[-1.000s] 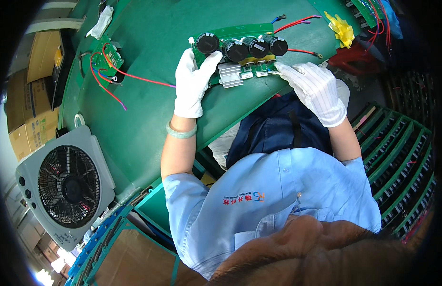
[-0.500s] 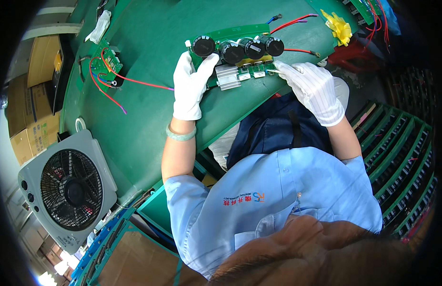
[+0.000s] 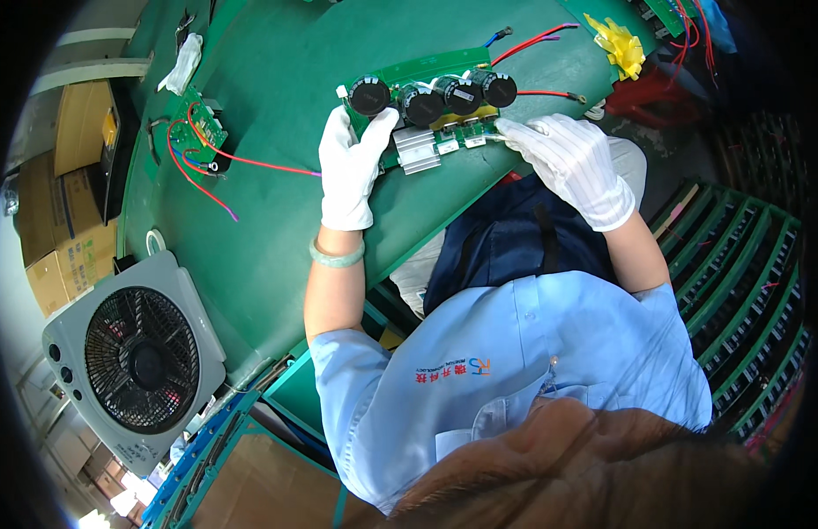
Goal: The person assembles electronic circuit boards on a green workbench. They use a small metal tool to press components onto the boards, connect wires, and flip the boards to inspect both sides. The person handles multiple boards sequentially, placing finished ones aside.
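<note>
Your left hand (image 3: pixel 349 172), in a white glove, is clamped on the left end of the circuit board (image 3: pixel 431 66), with the thumb bent over the near side and the other fingers along the end. Your right hand (image 3: pixel 568 167), gloved too, has its fingers drawn together and pointing left at the board's near right corner; whether they pinch anything there, you cannot tell from this view. The board sits between your two hands, above the green table (image 3: pixel 268 238). Four black capacitors (image 3: pixel 421 105) stand in a row along it, and a finned silver heat sink (image 3: pixel 416 150) shows at the near edge, just right of your left thumb. Red wires (image 3: pixel 541 35) reach out past the board's far right corner, and another red wire (image 3: pixel 550 93) with a ring end lies below them. Farther left, a second circuit board (image 3: pixel 199 132) rests on the table with red and blue leads, near a crumpled white cloth (image 3: pixel 184 66). A yellow bundle (image 3: pixel 619 46) lies at the far right. Beyond the table, a grey fan (image 3: pixel 145 361) stands to your left and a green slatted rack (image 3: pixel 735 291) to your right
</note>
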`<state>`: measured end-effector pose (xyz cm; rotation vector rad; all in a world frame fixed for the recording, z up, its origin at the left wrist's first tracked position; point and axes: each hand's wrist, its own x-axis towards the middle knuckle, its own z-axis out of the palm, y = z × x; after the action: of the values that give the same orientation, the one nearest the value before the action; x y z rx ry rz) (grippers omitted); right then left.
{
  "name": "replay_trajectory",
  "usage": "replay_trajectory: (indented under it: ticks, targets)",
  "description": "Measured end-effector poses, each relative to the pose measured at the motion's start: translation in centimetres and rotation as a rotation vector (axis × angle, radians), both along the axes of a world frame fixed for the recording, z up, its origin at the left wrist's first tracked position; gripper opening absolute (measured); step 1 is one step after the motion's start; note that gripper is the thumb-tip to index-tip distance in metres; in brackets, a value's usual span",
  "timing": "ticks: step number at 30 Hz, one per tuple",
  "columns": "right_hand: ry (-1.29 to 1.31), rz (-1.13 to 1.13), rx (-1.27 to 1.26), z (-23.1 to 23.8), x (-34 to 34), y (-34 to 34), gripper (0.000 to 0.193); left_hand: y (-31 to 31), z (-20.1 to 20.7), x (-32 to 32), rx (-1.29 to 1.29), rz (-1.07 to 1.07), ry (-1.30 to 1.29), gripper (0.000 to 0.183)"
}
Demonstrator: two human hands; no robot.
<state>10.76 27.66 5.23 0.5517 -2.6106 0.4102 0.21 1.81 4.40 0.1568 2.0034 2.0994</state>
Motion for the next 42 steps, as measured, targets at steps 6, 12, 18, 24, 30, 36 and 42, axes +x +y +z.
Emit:
replay_trajectory:
  ticks: [6,12,18,24,30,36,42]
  targets:
    - [0.007,-0.048,0.016,-0.4,0.0,-0.1,0.039,0.2,0.4,0.0,-0.015,0.013,-0.026,0.031]
    - [0.053,-0.029,-0.021,-0.3,-0.2,-0.2,0.035,0.1,0.3,0.1,-0.023,0.028,-0.042,0.030]
    - [0.032,0.032,0.008,-0.4,-0.4,0.2,0.035,0.2,0.2,0.1,-0.039,0.032,-0.025,0.030]
    - [0.067,-0.033,0.046,-0.5,0.0,0.0,0.036,0.2,0.4,0.1,-0.065,0.035,-0.035,0.030]
    - [0.038,-0.035,0.024,-0.4,0.2,-0.2,0.038,0.2,0.4,0.1,-0.066,0.029,-0.015,0.029]
    - [0.016,0.000,0.019,-0.5,0.1,0.0,0.038,0.1,-0.1,0.1,-0.062,0.032,-0.008,0.028]
    - [0.075,-0.022,0.007,-1.0,0.0,0.1,0.037,0.0,-0.3,-0.1,-0.064,0.036,-0.019,0.029]
